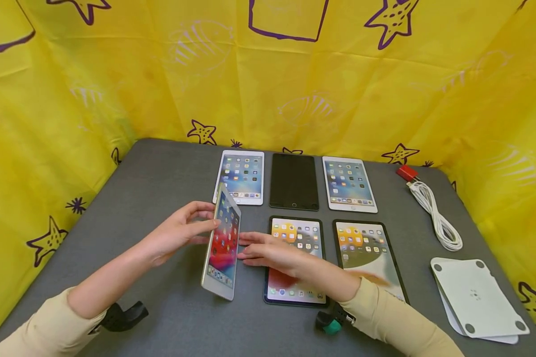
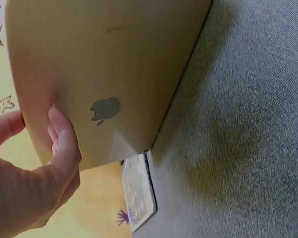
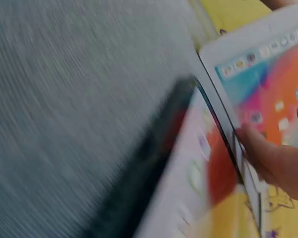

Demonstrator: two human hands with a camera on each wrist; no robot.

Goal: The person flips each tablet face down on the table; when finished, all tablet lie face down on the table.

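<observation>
My left hand (image 1: 178, 230) holds a white-framed tablet (image 1: 224, 248) by its left edge, tilted up steeply on the table with its lit screen facing right. In the left wrist view, the tablet's gold back (image 2: 114, 64) with an apple logo shows, the thumb and fingers (image 2: 64, 144) at its edge. Beside its right edge is my right hand (image 1: 277, 254), fingers loosely straight; whether they touch is hard to tell. That hand and forearm pass over a dark-framed lit tablet (image 1: 301, 292), partly hiding it.
Behind lie a white lit tablet (image 1: 243, 173), a black dark-screened tablet (image 1: 293, 181) and another white lit tablet (image 1: 349, 183). At right are a second dark-framed tablet (image 1: 362, 238), a coiled white cable (image 1: 437, 213), a red charger (image 1: 406, 172) and white flat plates (image 1: 478, 297). Yellow cloth (image 1: 295, 74) surrounds the grey table.
</observation>
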